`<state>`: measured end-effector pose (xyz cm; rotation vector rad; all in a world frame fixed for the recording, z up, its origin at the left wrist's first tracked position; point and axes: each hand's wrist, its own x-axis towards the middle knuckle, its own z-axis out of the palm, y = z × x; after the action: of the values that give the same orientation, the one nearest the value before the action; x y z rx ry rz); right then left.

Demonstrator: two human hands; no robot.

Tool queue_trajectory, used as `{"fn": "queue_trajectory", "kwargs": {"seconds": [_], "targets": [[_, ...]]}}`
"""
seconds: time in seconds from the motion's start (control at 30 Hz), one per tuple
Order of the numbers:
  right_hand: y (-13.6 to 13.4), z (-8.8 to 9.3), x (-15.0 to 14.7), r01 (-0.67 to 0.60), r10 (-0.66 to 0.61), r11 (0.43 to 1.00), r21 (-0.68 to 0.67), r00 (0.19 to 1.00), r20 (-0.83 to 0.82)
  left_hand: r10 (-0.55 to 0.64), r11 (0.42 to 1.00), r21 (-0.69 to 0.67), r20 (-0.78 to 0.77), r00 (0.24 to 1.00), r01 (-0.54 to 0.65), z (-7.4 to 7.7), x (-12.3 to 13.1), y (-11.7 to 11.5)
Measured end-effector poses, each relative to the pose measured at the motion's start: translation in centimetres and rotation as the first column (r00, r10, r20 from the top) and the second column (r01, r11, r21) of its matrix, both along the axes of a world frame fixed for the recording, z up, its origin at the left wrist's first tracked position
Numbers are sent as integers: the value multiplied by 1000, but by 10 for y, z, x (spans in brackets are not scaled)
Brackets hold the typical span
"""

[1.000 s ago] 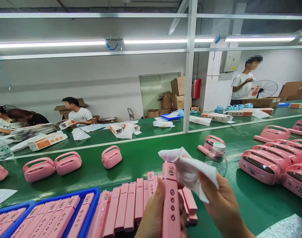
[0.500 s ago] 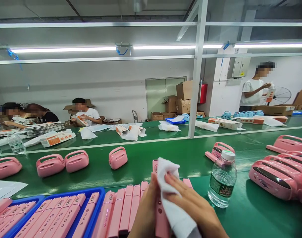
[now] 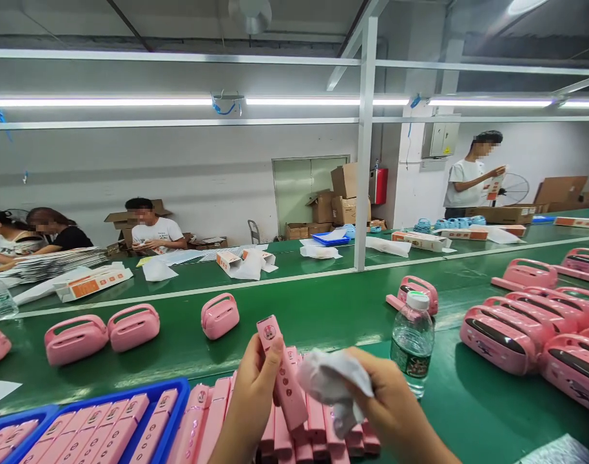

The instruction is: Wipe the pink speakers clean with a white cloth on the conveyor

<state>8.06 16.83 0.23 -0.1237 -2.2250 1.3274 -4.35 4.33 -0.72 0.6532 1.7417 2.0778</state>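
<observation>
My left hand (image 3: 258, 380) is closed around a pink bar-shaped device (image 3: 289, 393) with a round picture at its top end and dark round buttons down its face. It is tilted, top end away from me. Just to its right, my right hand (image 3: 388, 390) pinches a crumpled white cloth (image 3: 330, 377), slightly blurred. The cloth is close to the device; whether they touch I cannot tell. Below both hands lie rows of similar pink bars (image 3: 220, 406), partly hidden by the hands. More bars fill a blue tray (image 3: 181, 403) at the left.
A water bottle (image 3: 413, 345) stands right of my right hand. Several pink handled speakers (image 3: 497, 338) are grouped at the right; others, such as one pink speaker (image 3: 220, 316), stand along the green table (image 3: 304, 303). A white post (image 3: 366, 148) rises beyond. Co-workers sit and stand across the table.
My right hand has moved the cloth off the device's face to the right. The device, still in my left hand, has shifted left and tilted. The view has turned slightly right.
</observation>
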Motion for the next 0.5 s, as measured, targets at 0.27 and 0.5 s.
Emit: {"fn": "queue_trajectory", "kwargs": {"seconds": [0.27, 0.5], "targets": [[51, 15, 21, 339, -350, 933, 120, 933, 80, -196, 912, -411, -413, 889, 10, -13, 11, 19], [51, 9, 15, 290, -327, 919, 266, 939, 104, -384, 581, -752, -590, 710, -310, -16, 11, 71]]}}
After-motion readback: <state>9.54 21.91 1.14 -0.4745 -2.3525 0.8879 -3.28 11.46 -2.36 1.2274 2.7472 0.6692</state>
